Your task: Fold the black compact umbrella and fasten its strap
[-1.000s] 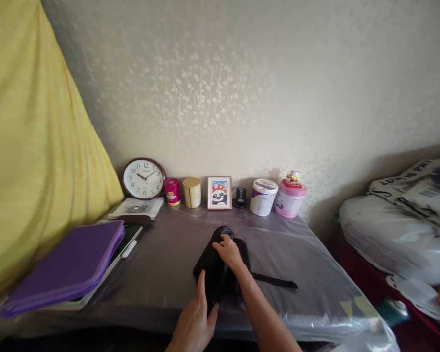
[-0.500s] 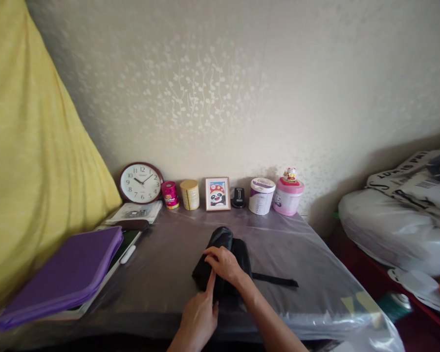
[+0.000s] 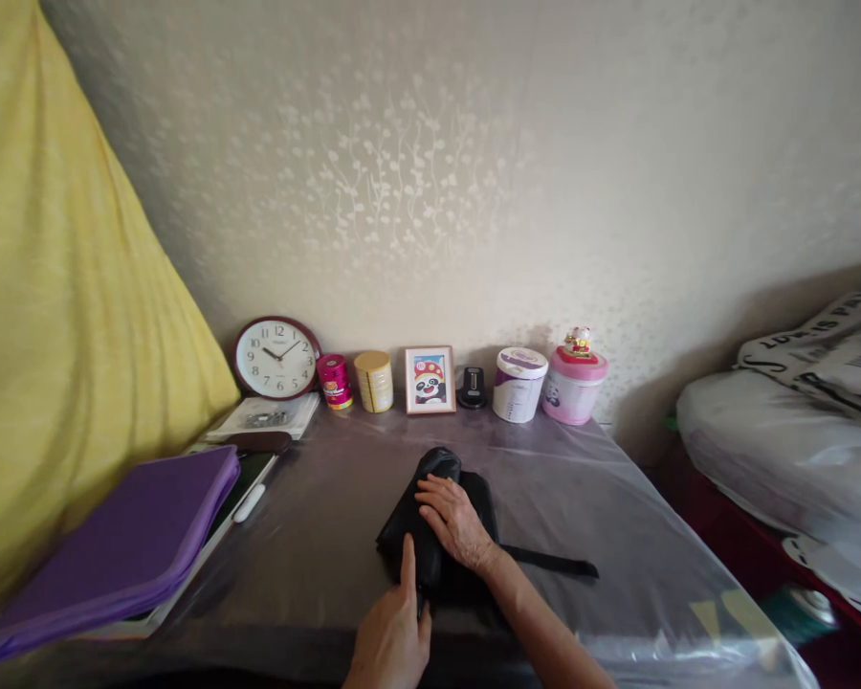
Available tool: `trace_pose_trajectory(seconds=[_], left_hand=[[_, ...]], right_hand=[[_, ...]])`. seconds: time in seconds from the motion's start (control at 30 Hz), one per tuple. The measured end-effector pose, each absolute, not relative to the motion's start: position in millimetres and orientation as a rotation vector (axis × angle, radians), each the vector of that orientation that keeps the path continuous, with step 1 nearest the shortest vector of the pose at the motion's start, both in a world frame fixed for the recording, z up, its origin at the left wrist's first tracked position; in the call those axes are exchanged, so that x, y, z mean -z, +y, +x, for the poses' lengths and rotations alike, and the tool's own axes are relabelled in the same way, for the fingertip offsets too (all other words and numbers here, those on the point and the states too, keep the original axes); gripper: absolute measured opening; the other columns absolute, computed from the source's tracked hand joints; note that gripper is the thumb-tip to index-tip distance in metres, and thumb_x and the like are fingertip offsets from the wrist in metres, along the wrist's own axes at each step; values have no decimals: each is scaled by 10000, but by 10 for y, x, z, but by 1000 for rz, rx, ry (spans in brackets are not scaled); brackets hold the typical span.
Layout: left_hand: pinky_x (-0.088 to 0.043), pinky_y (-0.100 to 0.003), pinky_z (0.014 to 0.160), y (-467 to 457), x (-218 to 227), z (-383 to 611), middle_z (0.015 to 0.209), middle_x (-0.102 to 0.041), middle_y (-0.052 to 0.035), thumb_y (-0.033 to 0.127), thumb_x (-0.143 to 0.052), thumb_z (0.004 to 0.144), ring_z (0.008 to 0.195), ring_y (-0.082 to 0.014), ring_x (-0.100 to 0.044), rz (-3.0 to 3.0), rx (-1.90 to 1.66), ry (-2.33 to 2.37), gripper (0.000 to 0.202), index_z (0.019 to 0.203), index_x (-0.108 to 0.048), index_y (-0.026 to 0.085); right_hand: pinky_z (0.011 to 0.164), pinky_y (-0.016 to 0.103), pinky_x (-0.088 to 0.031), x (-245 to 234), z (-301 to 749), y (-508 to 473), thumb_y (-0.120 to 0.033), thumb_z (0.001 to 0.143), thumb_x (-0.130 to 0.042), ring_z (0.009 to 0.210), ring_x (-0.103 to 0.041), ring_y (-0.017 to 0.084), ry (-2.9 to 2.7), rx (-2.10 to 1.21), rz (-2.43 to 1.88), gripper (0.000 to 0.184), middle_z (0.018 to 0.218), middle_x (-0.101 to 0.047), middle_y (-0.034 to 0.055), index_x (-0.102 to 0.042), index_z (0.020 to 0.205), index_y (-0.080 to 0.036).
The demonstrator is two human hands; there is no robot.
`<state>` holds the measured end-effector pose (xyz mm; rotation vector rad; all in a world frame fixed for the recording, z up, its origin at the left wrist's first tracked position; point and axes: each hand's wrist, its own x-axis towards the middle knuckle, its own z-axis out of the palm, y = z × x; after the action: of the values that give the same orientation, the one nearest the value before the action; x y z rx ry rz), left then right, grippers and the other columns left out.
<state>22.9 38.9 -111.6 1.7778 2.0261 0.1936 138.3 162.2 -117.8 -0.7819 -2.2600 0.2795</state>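
A folded black fabric item [image 3: 408, 512] with a black strap [image 3: 552, 562] trailing to the right lies on the plastic-covered table [image 3: 316, 536]. My right hand [image 3: 457, 522] rests flat on top of it, fingers stretched out and pressing down. Nearer the table's front edge, my left hand [image 3: 393, 633] points its index finger forward onto the near edge of the black item, the other fingers curled under.
Along the wall stand a round clock [image 3: 275, 358], a pink tin [image 3: 335, 381], a gold tin [image 3: 374, 380], a framed panda picture [image 3: 430, 379], a small black device [image 3: 472, 388], a white tub [image 3: 518, 384] and a pink tub [image 3: 572, 386]. A purple folder [image 3: 119, 545] lies left. White bags [image 3: 782, 450] sit right.
My right hand has spread flat over the black item and slid slightly right. My left index finger has stayed at the item's near edge. The view has shifted a little.
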Motion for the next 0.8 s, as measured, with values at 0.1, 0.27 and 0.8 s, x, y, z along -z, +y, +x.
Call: trace_pose_trajectory(seconds=[0.1,0.27,0.8], left_hand=[[-384,-256,676,395,1109,231,934,-657,-105,242,-349,845,815,-185,-619,1762,-172,2032,688,1382,65,128],[-388,-268,690,409,1110,215,954,-656,-102,257,-349,844,831,-186,-618,1727,-146,2006,701,1378,90,136],[-406,-255,727,407,1092,182,993,-646,-105,231,-348,837,861,-183,-620,1727,-211,1979,681,1387,40,123]], right_hand=[[1000,417,-291,1227,1348,1927,-285,895,-378,1190,-415,185,-2292,-228,-846,282,1155,-587,52,-595,1065,-227],[995,363,-299,1252,1312,2356,-269,892,-377,1191,-416,160,-2310,-206,-1062,278,1171,-581,22,-591,1069,-248],[1032,425,-198,1174,1310,1736,-233,885,-383,1203,-390,164,-2261,-310,-960,281,1175,-575,32,-574,1090,-243]])
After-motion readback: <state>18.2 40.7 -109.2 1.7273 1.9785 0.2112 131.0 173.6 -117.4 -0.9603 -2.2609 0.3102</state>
